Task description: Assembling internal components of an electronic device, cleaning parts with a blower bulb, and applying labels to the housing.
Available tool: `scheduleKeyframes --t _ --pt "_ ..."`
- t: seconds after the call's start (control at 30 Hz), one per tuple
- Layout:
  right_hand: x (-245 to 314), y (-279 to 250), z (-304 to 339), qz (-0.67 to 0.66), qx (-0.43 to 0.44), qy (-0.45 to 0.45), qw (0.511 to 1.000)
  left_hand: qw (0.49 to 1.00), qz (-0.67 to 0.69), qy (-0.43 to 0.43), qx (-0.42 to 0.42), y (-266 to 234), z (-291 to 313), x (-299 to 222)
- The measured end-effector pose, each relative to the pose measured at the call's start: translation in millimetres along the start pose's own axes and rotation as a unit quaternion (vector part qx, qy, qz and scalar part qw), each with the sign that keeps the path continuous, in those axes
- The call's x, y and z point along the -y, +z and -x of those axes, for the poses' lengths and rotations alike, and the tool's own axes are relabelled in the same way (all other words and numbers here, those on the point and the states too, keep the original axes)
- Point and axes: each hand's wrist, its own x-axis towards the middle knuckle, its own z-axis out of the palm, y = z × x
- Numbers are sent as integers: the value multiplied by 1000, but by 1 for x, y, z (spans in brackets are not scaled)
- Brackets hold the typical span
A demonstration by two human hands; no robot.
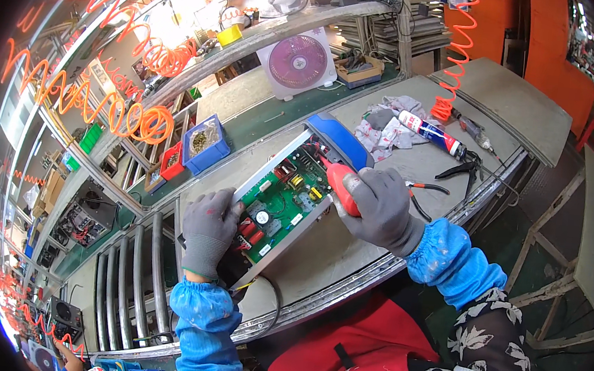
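Observation:
An open metal case with a green circuit board (pixel 280 209) lies tilted on the grey workbench (pixel 348 251). A blue plastic end cover (pixel 341 140) sits at its far end. My left hand (pixel 208 230), in a grey glove, is closed on the near left end of the case. My gloved right hand (pixel 380 208) is wrapped round a red squeeze bottle (pixel 343 188). The bottle's narrow tip points down into the far end of the board, among wires; whether it touches anything I cannot tell. Red, yellow and black components stand on the board.
Right of the case lie pliers (pixel 429 191), a sealant tube (pixel 431 132) in a black dispensing gun, a crumpled cloth (pixel 388 126) and a screwdriver-like tool (pixel 475 133). A blue bin (pixel 204 146) and a red bin (pixel 172 161) stand left. Orange coiled hoses (pixel 152 125) hang above.

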Motion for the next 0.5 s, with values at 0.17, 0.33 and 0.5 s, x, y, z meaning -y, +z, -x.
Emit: scheduleKeyframes --t 0.17,0.33,0.5 --pt "-1 2 3 5 -9 -7 1000 1000 12 -15 18 0 -2 -1" --pt "-1 2 5 -2 -16 -5 1000 1000 8 -18 18 -1 -1 0" --pt "0 1 6 -2 -4 4 1000 999 18 -20 21 -3 0 -1"
